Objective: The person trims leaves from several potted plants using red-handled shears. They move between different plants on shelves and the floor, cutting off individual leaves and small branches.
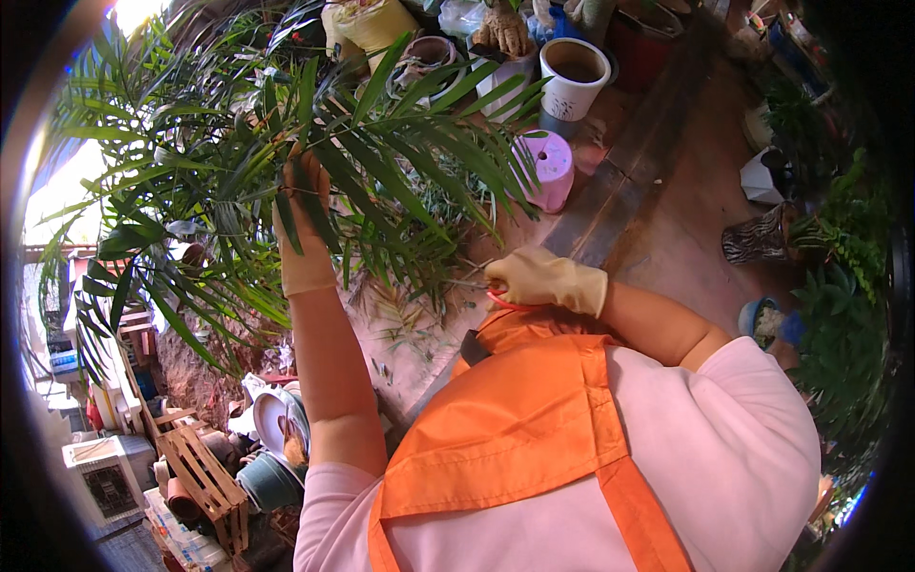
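Both my hands wear cream rubber gloves. My left hand (307,189) is raised among the fronds of a leafy potted-type palm (400,154). Leaflets cross in front of its fingers, so their grip is hidden. Lower and to the right, my right hand (536,277) holds scissors by their red handles (509,303). The slim metal blades (465,282) point left toward the lower leaflets and look parted. Cut leaf pieces (393,314) lie on the floor below the palm.
A pink plastic stool (549,168) and a white pot (575,79) stand beyond the palm. At lower left are a wooden crate (204,475), a teal pot (268,480) and stacked pots. A bark-patterned planter (758,236) and ferns (851,229) line the right side.
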A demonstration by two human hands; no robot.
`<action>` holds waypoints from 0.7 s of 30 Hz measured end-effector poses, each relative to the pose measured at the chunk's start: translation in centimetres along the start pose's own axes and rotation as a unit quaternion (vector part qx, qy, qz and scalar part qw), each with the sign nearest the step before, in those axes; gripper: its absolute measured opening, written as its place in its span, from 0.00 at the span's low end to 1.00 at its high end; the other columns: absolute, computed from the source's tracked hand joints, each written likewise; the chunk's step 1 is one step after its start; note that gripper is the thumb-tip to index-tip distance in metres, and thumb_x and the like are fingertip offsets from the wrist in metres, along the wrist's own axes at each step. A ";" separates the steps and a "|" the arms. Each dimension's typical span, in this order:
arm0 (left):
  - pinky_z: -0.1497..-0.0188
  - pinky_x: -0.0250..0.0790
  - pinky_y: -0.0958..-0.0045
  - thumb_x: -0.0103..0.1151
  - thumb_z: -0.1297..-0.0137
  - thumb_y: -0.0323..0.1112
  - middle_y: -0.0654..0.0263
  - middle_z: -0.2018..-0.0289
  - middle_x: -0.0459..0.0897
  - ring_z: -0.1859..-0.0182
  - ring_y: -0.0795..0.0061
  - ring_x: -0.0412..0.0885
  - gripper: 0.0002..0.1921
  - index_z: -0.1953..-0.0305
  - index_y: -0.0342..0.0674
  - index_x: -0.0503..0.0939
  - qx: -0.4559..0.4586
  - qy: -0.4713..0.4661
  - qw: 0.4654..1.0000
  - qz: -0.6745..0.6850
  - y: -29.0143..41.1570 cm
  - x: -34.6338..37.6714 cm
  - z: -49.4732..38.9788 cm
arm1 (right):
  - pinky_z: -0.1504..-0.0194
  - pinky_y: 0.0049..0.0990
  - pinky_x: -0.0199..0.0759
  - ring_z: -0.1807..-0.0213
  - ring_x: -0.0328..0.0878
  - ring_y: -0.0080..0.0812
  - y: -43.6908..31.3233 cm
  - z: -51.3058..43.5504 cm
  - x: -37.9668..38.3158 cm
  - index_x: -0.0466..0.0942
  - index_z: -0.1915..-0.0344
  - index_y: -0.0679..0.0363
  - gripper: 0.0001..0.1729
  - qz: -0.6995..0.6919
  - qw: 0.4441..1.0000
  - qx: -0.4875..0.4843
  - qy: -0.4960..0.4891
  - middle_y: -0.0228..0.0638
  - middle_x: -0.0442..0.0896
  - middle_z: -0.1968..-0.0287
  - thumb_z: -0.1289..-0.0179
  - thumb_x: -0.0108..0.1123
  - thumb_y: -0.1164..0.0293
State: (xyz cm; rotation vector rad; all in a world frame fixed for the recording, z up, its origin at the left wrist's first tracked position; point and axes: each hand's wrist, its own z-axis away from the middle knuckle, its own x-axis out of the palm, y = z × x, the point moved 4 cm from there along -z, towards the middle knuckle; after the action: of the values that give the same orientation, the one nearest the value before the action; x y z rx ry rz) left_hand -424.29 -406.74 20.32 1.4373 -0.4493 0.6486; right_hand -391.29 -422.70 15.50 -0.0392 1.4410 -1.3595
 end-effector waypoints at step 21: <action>0.68 0.73 0.77 0.62 0.32 0.38 0.60 0.67 0.82 0.69 0.73 0.80 0.16 0.52 0.30 0.80 -0.025 0.013 0.999 0.045 -5.9 2.1 5.4 | 0.64 0.30 0.74 0.67 0.81 0.34 7.4 7.9 -3.2 0.77 0.52 0.66 0.26 -0.169 0.960 0.215 0.060 0.40 0.83 0.68 0.40 0.67 0.55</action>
State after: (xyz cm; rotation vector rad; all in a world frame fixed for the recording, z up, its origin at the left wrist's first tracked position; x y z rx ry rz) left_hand -418.37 -411.84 17.68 1.3663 -0.5095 0.7227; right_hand -380.09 -423.53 14.34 0.0855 1.2427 -1.9657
